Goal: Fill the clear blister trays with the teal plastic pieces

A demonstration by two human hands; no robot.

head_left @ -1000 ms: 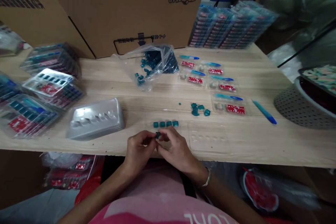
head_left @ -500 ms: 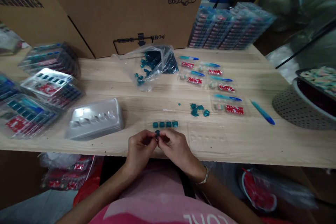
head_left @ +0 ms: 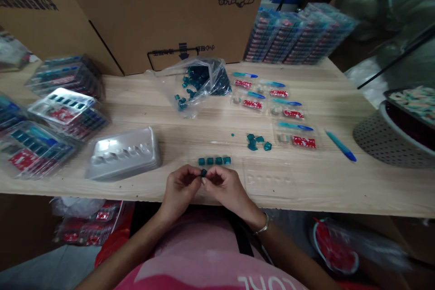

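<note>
My left hand (head_left: 179, 187) and my right hand (head_left: 223, 186) meet at the near table edge, both pinching one small teal block (head_left: 203, 172) between their fingertips. Just beyond them a row of several teal blocks (head_left: 214, 161) sits in a clear blister tray. To the right lies an empty clear blister tray (head_left: 269, 176). A small loose heap of teal blocks (head_left: 258, 141) rests a little further back. A clear plastic bag of teal blocks (head_left: 199, 80) lies open at the middle of the table.
A silver mould tray (head_left: 123, 154) lies left of my hands. Filled packs are stacked at the left (head_left: 50, 113) and back right (head_left: 299, 31). Open packs with blue pens (head_left: 272, 102), a loose blue pen (head_left: 340, 145), a perforated basket (head_left: 390, 136) and cardboard boxes (head_left: 163, 9) surround the wooden table (head_left: 340, 190).
Both hands stay together on the small teal block, shifting only slightly as the fingers work it. Nothing else on the table has moved.
</note>
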